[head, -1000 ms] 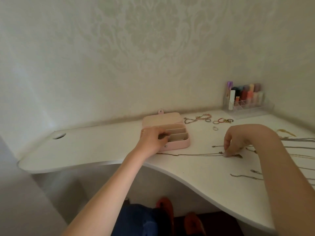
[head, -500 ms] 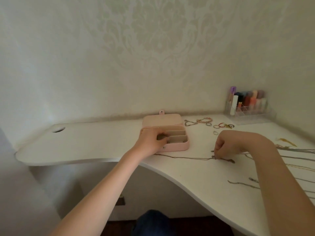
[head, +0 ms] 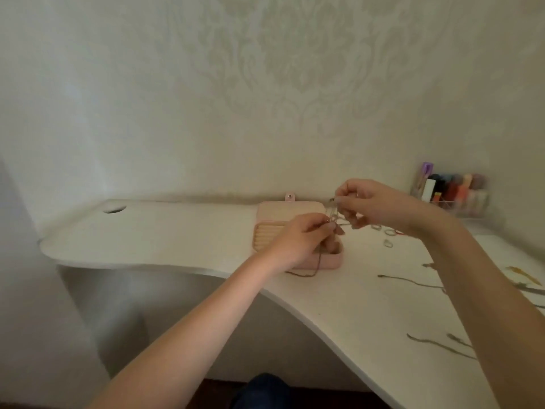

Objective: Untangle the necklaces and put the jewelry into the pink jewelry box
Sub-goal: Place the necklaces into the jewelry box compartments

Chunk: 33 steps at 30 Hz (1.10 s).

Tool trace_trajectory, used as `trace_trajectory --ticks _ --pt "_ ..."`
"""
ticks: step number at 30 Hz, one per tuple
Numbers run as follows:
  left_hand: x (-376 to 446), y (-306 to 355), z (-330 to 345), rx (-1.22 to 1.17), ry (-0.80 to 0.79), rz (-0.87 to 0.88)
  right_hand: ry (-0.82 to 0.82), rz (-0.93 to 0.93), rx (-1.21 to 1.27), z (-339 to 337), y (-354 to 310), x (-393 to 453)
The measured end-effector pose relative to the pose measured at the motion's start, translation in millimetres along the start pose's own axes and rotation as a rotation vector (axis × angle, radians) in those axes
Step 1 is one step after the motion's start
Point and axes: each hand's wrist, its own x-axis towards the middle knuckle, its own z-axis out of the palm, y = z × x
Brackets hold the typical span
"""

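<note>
Necklace (head: 332, 215) pinched between left hand (head: 298, 242) and right hand (head: 371, 203), over pink jewelry box (head: 267, 231)

The single head-worn view looks forward and down, close over the desk (head: 182, 231).

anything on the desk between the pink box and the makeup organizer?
Head view: small rings lie on the desk between the pink jewelry box and the organizer; the right hand hovers above, hiding part.

Two bare forearms, no sleeves, dark blue trousers (head: 262, 388)
</note>
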Motion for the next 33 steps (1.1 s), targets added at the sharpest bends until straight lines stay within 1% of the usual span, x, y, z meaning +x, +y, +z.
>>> trace_trajectory --ticks 2,3,6,7,9,11,14,15,17,19,20,21,23,24,26,29,31,33 --pt "2 -1 -9 0.067 0.09 0.0 0.074 -0.026 0.011 -1 -4 12" --pt "2 -3 -15 0.083 0.124 -0.001 0.105 -0.032 0.101 1 -4 18" --pt "1 -8 -31 0.103 0.201 -0.024 0.138 -0.027 0.513 10 0 32" --pt "0 -10 -36 0.094 0.219 -0.038 0.156 -0.012 0.578 12 3 35" --pt "-3 -8 -45 0.065 0.234 -0.051 0.198 0.013 0.62 13 12 40" --pt "-5 -4 -53 0.068 0.245 -0.045 0.171 0.018 0.556 13 20 41" --pt "-3 -1 -66 0.057 0.304 -0.056 0.069 0.023 0.37 8 27 39" --pt "-1 -1 -70 0.048 0.323 -0.068 0.059 0.015 0.298 6 29 38" --pt "0 -1 -75 0.034 0.335 -0.074 0.126 -0.026 0.057 0 34 40" --pt "0 -4 -75 0.026 0.313 -0.069 0.262 -0.069 -0.176 -4 42 44" --pt "0 -5 -73 0.02 0.291 -0.075 0.326 -0.076 -0.216 -5 46 46" --pt "0 -6 -72 0.012 0.261 -0.086 0.382 -0.074 -0.2 -7 51 47" --pt "-1 -7 -70 0.023 0.185 -0.112 0.486 -0.059 -0.08 -11 56 48" --pt "-1 -8 -71 0.069 0.151 -0.123 0.527 -0.059 -0.015 -15 57 48" --pt "-2 -11 -74 0.235 0.104 -0.136 0.569 -0.081 0.103 -20 53 47" --pt "-3 -17 -80 0.408 0.069 -0.148 0.596 -0.129 0.278 -22 46 44" --pt "-4 -19 -82 0.443 0.061 -0.166 0.57 -0.139 0.396 -21 42 41" --pt "-5 -18 -83 0.417 0.089 -0.18 0.541 -0.136 0.546 -18 37 40"
